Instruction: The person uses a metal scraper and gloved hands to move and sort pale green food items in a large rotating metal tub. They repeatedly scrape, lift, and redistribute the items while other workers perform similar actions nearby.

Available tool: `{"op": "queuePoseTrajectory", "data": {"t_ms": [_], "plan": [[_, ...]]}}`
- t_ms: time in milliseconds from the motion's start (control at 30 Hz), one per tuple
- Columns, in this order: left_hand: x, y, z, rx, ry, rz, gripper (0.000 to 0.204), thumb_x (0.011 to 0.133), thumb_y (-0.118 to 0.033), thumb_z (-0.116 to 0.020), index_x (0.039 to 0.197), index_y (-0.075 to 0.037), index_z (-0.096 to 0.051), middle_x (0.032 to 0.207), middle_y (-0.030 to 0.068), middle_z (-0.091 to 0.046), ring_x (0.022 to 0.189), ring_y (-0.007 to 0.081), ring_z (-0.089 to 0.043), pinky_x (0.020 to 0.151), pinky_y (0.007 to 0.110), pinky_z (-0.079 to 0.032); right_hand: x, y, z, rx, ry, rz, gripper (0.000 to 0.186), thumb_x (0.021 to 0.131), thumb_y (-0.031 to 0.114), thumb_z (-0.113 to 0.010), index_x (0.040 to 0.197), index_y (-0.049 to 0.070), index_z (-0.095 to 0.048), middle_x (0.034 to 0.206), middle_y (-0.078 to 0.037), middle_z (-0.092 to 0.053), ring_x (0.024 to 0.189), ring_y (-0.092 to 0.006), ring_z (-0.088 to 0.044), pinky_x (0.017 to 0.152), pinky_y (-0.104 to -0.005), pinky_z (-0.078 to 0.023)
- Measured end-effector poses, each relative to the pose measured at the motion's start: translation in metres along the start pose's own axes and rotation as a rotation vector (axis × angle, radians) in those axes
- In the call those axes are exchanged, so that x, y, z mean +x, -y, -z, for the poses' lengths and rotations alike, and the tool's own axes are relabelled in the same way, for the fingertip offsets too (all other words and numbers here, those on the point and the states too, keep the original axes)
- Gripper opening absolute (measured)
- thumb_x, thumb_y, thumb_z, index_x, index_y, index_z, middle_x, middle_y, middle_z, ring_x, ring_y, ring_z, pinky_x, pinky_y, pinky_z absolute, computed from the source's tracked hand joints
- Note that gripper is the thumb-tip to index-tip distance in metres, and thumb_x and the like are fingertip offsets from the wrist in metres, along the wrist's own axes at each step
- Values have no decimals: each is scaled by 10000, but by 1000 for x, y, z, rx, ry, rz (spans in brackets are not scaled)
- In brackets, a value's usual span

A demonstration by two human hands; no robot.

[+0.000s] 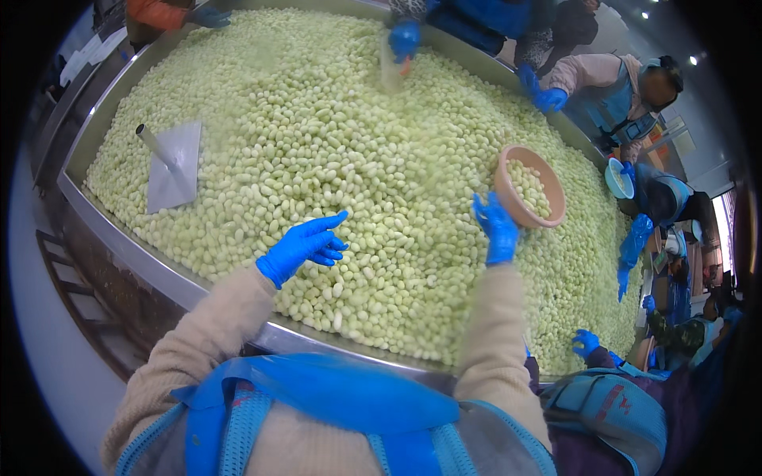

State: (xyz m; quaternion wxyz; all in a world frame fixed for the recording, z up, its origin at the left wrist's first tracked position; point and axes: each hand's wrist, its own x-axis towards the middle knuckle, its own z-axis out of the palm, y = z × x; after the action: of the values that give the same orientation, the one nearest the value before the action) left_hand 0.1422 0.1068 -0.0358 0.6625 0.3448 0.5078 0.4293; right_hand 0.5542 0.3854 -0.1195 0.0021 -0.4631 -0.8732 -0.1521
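While my right hand (496, 228) grips the near rim of the tan plastic bowl (530, 187), fingers curled shut on its edge, the bowl sits tipped on its side, mouth facing me and to the left, part filled with pale green cocoons (357, 159). It lies up and right of my right fingers, touching them. My left hand (303, 247) is empty, fingers spread open, hovering just above the heap near the steel table rim (159, 274), well apart from the bowl. Right hand is clearly nearer. Loose cocoons lie directly under and between both hands. A metal scraper (173, 163) rests far left on the pile.
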Motion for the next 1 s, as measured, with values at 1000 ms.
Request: {"op": "queuePoseTrajectory", "data": {"t_ms": [1000], "plan": [[-2,6,4,137,111,48,497,1014,-328,-555,1492,-226,-468,1160,100,-665,1012,164,-645,879,317,-539,54,122,85,402,142,-198,602,876,320,-655,1446,309,-459,1084,-150,-707,964,-352,-688,840,-474,-538]]}}
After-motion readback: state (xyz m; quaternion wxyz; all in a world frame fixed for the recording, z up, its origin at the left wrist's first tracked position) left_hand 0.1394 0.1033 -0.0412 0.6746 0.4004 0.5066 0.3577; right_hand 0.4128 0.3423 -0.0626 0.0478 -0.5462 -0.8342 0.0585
